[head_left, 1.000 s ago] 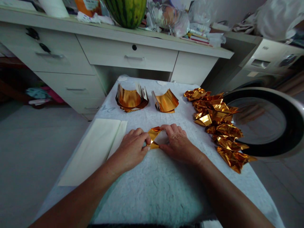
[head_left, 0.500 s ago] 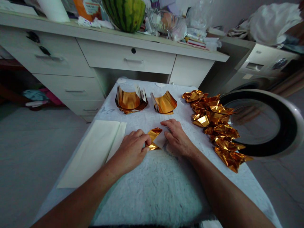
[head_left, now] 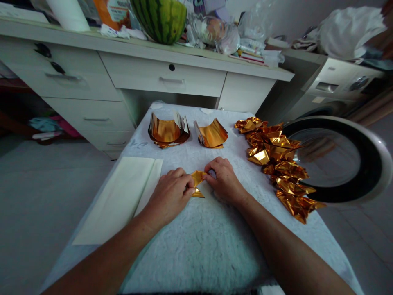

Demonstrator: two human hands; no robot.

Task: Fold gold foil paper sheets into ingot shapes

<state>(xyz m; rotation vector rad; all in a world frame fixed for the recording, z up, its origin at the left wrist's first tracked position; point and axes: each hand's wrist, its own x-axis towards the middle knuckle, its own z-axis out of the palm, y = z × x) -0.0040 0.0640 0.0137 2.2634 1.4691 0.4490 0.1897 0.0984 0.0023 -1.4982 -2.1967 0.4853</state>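
Observation:
Between my hands, low over the cloth-covered table (head_left: 196, 237), is a partly folded sheet of gold foil paper (head_left: 198, 178). My left hand (head_left: 174, 189) pinches its left side between thumb and fingers. The thumb and fingers of my right hand (head_left: 223, 180) close on its upper right corner. Part of the sheet is hidden behind the fingers. Farther back lie two curved stacks of gold foil sheets, a larger left stack (head_left: 167, 130) and a smaller right stack (head_left: 213, 133). On the right, folded gold foil pieces (head_left: 284, 147) form a long heap.
A pale folded paper (head_left: 113, 200) lies along the table's left side. Behind stands a white drawer desk (head_left: 172, 78) bearing a cut watermelon (head_left: 162, 18) and plastic bags. The open round door (head_left: 365, 159) of a washing machine (head_left: 340, 82) borders the table's right side.
My right hand has gone from fingers spread beside the foil to pinching its right corner. The pale flap on the right side no longer shows. My left hand keeps its hold.

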